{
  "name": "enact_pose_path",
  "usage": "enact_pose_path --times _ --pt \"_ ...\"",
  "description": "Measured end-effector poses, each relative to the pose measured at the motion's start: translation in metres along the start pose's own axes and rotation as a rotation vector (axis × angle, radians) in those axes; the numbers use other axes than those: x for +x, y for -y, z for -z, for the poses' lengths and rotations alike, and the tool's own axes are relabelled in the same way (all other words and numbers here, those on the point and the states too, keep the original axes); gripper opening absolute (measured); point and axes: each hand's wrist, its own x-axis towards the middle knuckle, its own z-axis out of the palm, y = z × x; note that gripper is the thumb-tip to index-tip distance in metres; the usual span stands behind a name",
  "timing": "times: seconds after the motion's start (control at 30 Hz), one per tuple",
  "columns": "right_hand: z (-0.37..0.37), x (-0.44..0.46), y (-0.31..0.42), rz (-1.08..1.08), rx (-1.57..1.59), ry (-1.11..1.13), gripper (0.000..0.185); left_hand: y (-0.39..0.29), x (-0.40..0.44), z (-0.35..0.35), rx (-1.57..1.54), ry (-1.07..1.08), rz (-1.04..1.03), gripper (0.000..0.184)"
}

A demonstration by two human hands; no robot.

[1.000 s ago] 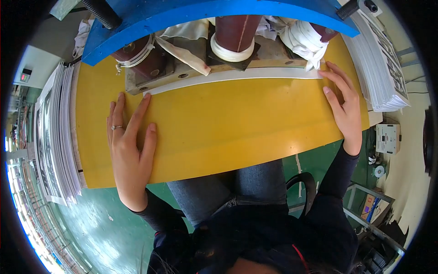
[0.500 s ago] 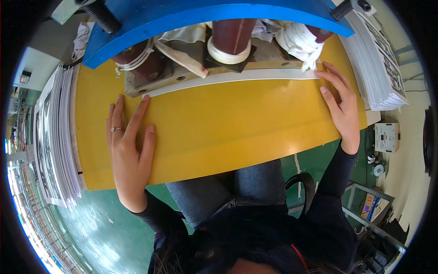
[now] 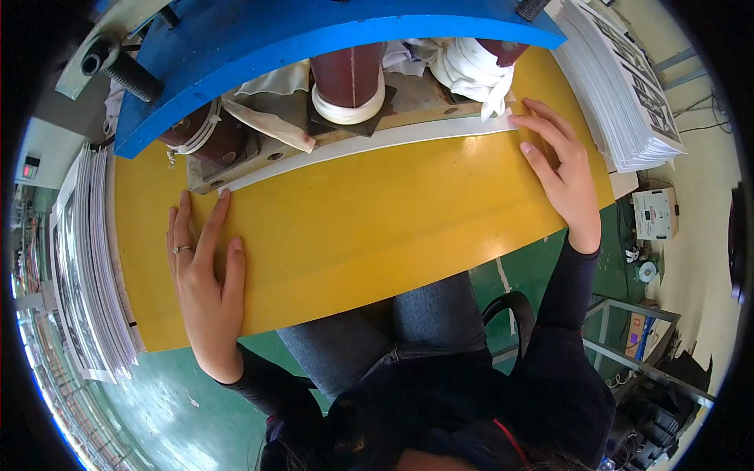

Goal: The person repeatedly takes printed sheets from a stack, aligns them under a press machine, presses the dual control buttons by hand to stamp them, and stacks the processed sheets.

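Note:
My left hand (image 3: 206, 279) lies on the yellow tabletop (image 3: 361, 235) with its fingers spread. Its index fingertip meets the left end of a white strip (image 3: 369, 142), which looks like a paper edge showing from beneath a metal bar (image 3: 251, 155). At the other end of that strip rests my right hand (image 3: 567, 173), fingers apart, with a fingertip at the strip's corner. Neither hand grips anything. Whatever part of the strip lies under the bar is hidden.
Above the bar hangs a blue press beam (image 3: 330, 22) with dark red posts (image 3: 348, 74) and white cloth (image 3: 475, 74) tied round one. Printed sheets stand in a left stack (image 3: 88, 267) and a right stack (image 3: 620, 86). A white box (image 3: 655, 213) is at far right.
The whole view has turned and shifted slightly, so the press and table appear farther left and tilted. Both hands keep their places at the strip's ends.

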Motion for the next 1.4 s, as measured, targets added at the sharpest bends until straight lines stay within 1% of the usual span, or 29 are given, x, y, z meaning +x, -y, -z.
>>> enact_pose_path --times 0.13,0.23,0.33,0.4,0.43,0.53,0.6,0.73,0.87,1.0,1.23,1.4 --pt "0.002 -0.001 -0.003 -0.004 -0.026 0.063 0.035 0.0 0.0 0.0 -0.003 -0.002 -0.004 0.046" --pt "-0.005 -0.005 -0.008 0.009 -0.293 0.05 0.048 -0.002 0.0 0.001 -0.014 0.003 -0.004 0.046" --pt "-0.004 -0.006 -0.009 0.001 -0.301 0.129 0.058 0.0 0.001 0.001 -0.014 0.002 -0.024 0.046" --pt "-0.005 -0.006 -0.007 -0.004 -0.298 0.127 0.06 -0.001 0.0 0.003 -0.032 -0.003 -0.023 0.046" --pt "-0.005 -0.007 -0.006 -0.002 -0.292 0.122 0.06 0.003 -0.001 0.001 -0.012 -0.022 -0.059 0.047" --pt "-0.004 -0.01 -0.011 0.009 -0.29 0.131 0.059 0.004 -0.002 -0.002 -0.007 -0.071 -0.066 0.047" --pt "-0.001 -0.009 -0.011 0.001 -0.287 0.14 0.058 0.001 -0.003 0.0 0.003 -0.064 -0.055 0.049" --pt "-0.001 -0.008 -0.021 0.005 -0.327 0.164 0.057 0.006 -0.003 -0.006 -0.052 -0.145 -0.084 0.048" --pt "-0.004 -0.008 -0.024 0.018 -0.237 0.127 0.056 0.007 -0.005 -0.01 -0.061 -0.208 -0.103 0.045" --pt "-0.003 -0.011 -0.024 -0.018 -0.147 0.096 0.055 0.006 -0.004 -0.008 -0.087 -0.232 -0.092 0.041" --pt "0.0 -0.011 -0.027 -0.047 -0.112 0.084 0.055 0.005 -0.004 -0.008 -0.064 -0.256 -0.062 0.033" --pt "-0.001 -0.012 -0.027 -0.062 -0.072 0.073 0.056 0.002 -0.007 -0.004 -0.059 -0.286 -0.05 0.031"
